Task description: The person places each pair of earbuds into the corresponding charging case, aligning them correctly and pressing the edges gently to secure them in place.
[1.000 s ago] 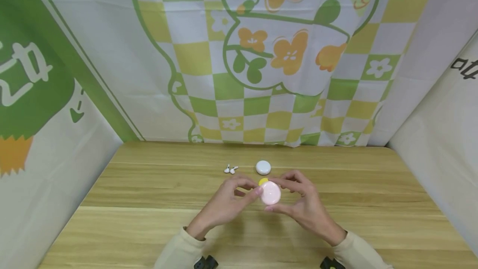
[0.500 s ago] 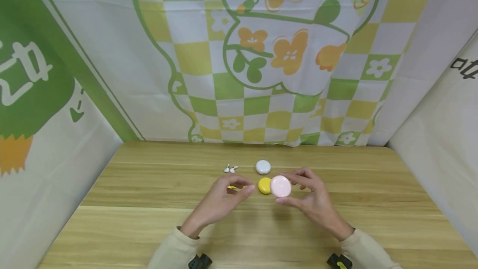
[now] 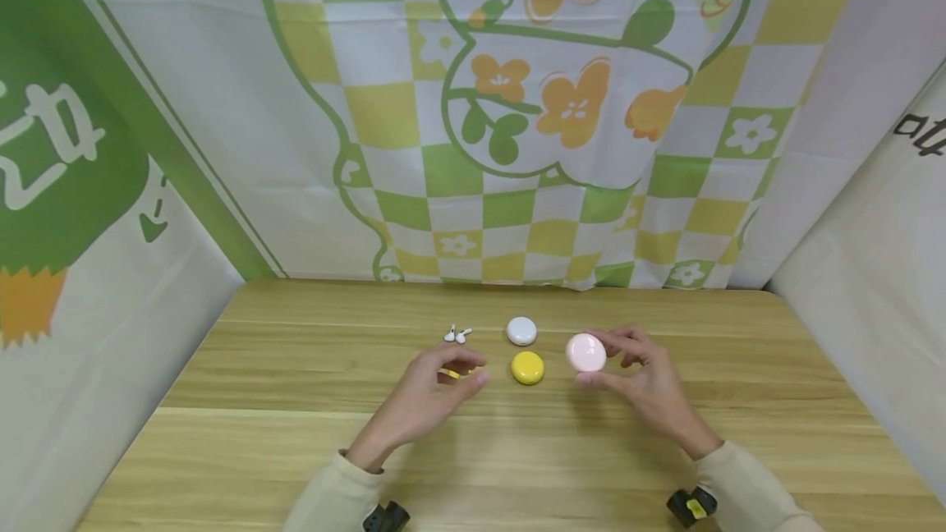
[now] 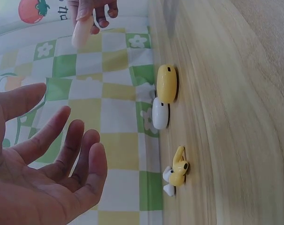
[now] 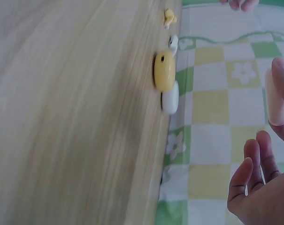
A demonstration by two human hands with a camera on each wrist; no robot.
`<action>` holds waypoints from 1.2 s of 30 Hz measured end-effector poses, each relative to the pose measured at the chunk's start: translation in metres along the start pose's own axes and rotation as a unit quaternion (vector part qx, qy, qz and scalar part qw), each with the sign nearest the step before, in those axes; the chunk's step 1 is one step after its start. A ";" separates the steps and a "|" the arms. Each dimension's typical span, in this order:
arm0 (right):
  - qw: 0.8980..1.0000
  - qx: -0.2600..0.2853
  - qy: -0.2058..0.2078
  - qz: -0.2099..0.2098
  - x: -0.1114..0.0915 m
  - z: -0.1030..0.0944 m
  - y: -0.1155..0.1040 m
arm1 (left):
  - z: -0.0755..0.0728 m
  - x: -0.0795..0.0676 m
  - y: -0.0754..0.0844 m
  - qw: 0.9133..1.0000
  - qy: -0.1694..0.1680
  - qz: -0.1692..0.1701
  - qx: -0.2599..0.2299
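Observation:
My right hand (image 3: 646, 376) pinches a round, glossy pink earbud case (image 3: 586, 353) between thumb and fingers, raised above the table as the left wrist view shows. To its left, a yellow earbud case (image 3: 527, 368) lies on the tabletop, its lid down. Just behind that sits a white earbud case (image 3: 521, 331) of the same shape. My left hand (image 3: 432, 396) hovers left of the cases, fingers loosely bent and holding nothing. Yellow earbuds (image 4: 179, 168) rest on the wood, mostly hidden behind the left hand in the head view. White earbuds (image 3: 456, 336) lie behind them.
The wooden table (image 3: 310, 450) carries all these things. A patterned green, yellow and white cloth (image 3: 517, 212) hangs along its back edge, and white printed cloths stand at both sides.
Both hands were at the pink case; the left hand has let go and drawn left. My right hand has carried the case to the right, uncovering the yellow case.

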State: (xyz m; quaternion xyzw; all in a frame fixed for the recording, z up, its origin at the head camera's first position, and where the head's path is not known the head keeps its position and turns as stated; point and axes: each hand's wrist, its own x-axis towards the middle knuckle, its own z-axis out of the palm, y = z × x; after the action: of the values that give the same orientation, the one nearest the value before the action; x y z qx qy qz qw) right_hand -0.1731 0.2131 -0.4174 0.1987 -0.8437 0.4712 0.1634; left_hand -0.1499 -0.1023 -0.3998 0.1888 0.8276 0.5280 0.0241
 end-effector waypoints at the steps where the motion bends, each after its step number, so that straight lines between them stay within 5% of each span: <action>1: 1.000 -0.001 -0.001 0.007 0.000 -0.002 0.003 | 0.000 0.000 -0.001 1.000 0.001 0.002 0.000; 36: 0.983 -0.088 -0.079 0.142 0.012 -0.038 0.082 | -0.017 -0.007 -0.022 0.999 0.044 -0.013 0.009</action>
State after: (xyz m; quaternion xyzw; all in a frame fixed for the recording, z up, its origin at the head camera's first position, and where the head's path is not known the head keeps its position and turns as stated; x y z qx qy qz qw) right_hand -0.2200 0.2827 -0.4530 0.0983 -0.9118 0.3962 0.0449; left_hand -0.1538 -0.1277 -0.4132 0.1549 0.8352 0.5276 -0.0067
